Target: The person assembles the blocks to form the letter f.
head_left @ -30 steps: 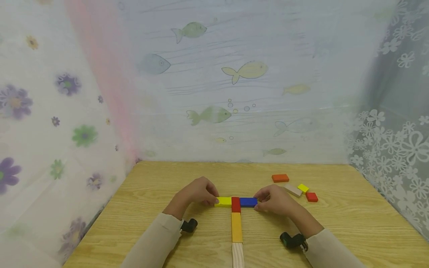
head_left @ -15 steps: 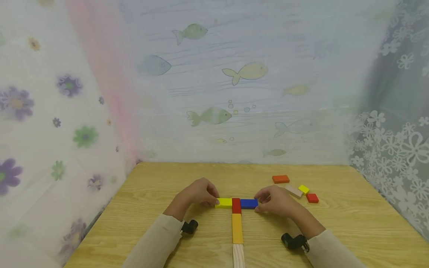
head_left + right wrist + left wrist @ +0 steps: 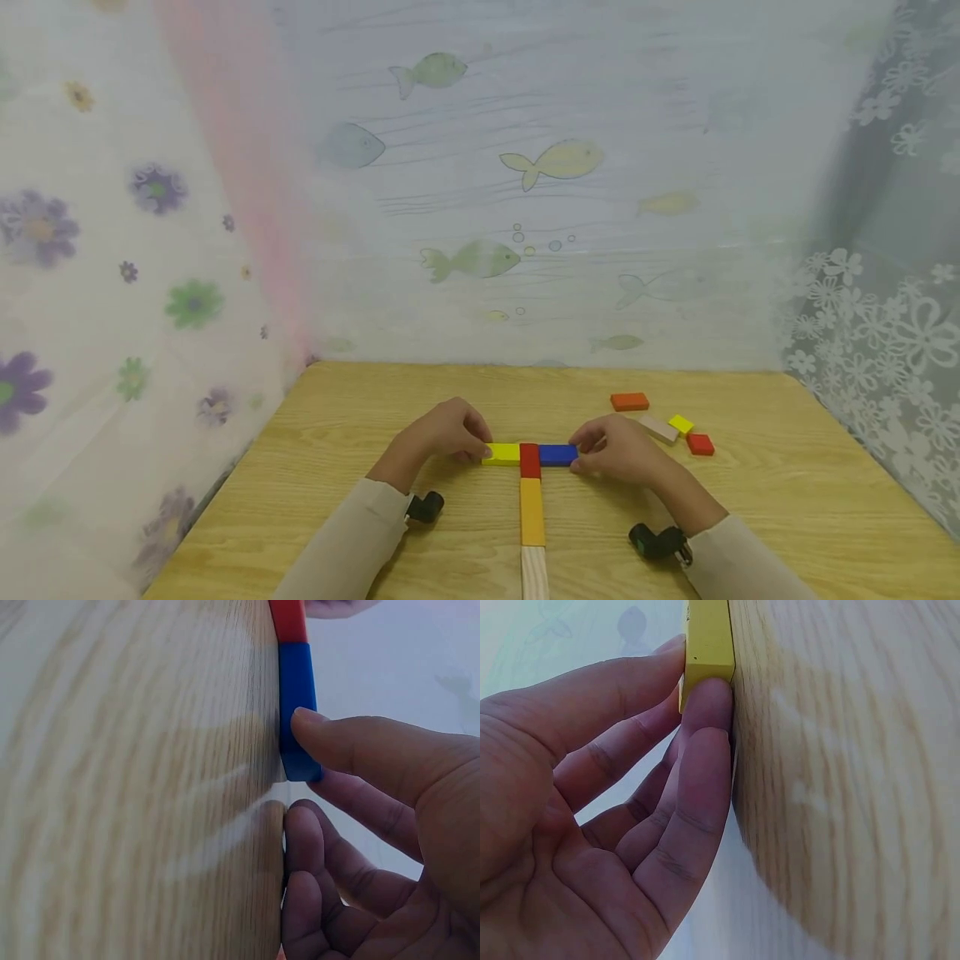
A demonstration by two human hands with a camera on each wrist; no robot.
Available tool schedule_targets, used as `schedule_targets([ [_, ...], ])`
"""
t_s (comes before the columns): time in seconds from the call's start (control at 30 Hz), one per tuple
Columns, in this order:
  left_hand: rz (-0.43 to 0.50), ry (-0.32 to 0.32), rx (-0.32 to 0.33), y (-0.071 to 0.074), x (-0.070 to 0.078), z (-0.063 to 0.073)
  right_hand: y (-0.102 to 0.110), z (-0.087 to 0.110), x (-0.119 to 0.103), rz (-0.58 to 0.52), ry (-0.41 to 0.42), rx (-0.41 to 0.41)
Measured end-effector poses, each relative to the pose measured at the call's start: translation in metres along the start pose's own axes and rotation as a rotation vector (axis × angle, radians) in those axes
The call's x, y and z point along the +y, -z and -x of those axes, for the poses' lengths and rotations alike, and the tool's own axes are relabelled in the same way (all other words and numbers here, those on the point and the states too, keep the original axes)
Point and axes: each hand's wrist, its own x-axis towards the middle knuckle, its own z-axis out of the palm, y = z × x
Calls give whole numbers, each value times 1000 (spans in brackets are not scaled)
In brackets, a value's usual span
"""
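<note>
Pinching ends, left hand (image 3: pixel 452 432) on yellow block (image 3: pixel 505 454), right hand (image 3: pixel 617 450) on blue block (image 3: pixel 557 455), table edge (image 3: pixel 465 366) well apart

head view: from above the near side of the tabletop (image 3: pixel 337 417), facing forward and tilted down; widest and farthest off, fish-print curtain (image 3: pixel 465 196) behind. takes in the left wrist camera (image 3: pixel 427 507) and right wrist camera (image 3: pixel 657 542), each on the inner side of its arm.

left wrist view: very close, past the palm and along the fingers of the left hand (image 3: pixel 447 429); rolled, wood upright at right. shares yellow block (image 3: pixel 709 637) with head view.

right wrist view: equally near, along the right hand (image 3: pixel 617 448); wood upright at left. shares blue block (image 3: pixel 296 682), red block (image 3: pixel 291 621) with head view.
</note>
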Motion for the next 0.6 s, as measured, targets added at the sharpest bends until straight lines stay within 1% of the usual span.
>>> schedule_targets([
  [0.1, 0, 4, 2, 1, 0, 1, 0, 1, -1, 3, 8, -5],
  [0.33, 7, 4, 1, 1, 1, 2, 0, 0, -3, 7, -4, -3],
  [0.6, 15, 10, -1, 1, 2, 2, 1, 0, -1, -2, -8, -11],
])
